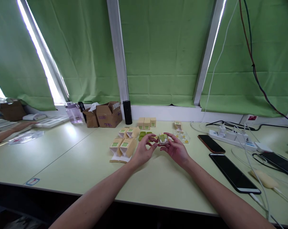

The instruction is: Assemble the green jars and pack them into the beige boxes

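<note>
My right hand [177, 151] grips a small clear plastic case [163, 139] with green showing inside, held a little above the table. My left hand [145, 151] is closed beside the case, thumb and fingers drawn together; a bit of yellow shows at its fingertips, too small to name. Behind my left hand lie several small green cases [141, 135], partly hidden. To the left, several open tan cartons [127, 144] with green square windows lie tilted in a group. Upright closed tan boxes [147, 123] stand farther back. Clear round pieces with yellow centres [185, 138] lie beyond my right hand.
One tan carton [178, 126] stands at the back right. On the right are phones [234, 173], a power strip [232, 140] and loose cables. Cardboard boxes [109, 116], a black cylinder [127, 112] and a purple jug [73, 113] line the back. Another person's arm [12, 129] reaches in at far left.
</note>
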{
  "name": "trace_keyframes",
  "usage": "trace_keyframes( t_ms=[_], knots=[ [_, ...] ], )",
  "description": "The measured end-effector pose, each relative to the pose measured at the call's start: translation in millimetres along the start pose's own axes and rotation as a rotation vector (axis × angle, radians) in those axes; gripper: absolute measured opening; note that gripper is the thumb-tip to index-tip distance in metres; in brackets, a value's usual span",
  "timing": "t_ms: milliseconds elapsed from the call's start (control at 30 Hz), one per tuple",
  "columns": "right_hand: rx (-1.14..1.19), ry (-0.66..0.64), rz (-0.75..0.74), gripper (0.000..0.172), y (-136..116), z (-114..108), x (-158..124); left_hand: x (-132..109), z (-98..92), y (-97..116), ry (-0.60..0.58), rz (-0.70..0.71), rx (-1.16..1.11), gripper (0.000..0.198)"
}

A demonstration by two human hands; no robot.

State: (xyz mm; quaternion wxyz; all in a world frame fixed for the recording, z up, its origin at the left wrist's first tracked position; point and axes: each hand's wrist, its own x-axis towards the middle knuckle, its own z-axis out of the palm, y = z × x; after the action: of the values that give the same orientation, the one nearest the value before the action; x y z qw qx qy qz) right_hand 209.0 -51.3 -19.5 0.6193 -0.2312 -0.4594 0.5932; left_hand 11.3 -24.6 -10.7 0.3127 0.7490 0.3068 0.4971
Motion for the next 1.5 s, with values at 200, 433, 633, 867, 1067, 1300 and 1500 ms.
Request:
trace_keyframes(
  t_ms=[200,433,633,867,1067,1300,1500],
  knots=[
    [-0.054,0.045,-0.060,0.051,-1.0,6.2,-2.9,1.5,0.4,0.6,-0.001,-0.081,-0.018,0.042],
    [-0.212,0.068,-0.141,0.058,-0.2,11.7,-4.5,0.5,1.3,0.8,-0.021,-0.068,-0.038,0.052],
    [-0.342,0.129,-0.235,0.062,4.5,7.1,-0.8,0.9,0.9,-0.2,-0.052,-0.098,-0.068,0.055],
    [-0.424,0.130,-0.278,0.060,7.3,8.3,-1.7,2.0,4.9,-1.2,-0.058,-0.176,-0.222,0.064],
    [-0.436,0.070,-0.300,0.059,3.2,8.9,-5.3,4.4,4.2,-4.2,-0.055,-0.176,-0.344,0.058],
    [-0.438,0.174,-0.341,0.036,-0.1,4.8,-2.2,3.9,1.7,-0.7,0.006,-0.114,-0.335,0.050],
    [-0.563,0.332,-0.357,0.029,0.2,-8.0,4.1,1.4,0.9,1.8,0.021,-0.051,-0.141,0.049]
  ],
)
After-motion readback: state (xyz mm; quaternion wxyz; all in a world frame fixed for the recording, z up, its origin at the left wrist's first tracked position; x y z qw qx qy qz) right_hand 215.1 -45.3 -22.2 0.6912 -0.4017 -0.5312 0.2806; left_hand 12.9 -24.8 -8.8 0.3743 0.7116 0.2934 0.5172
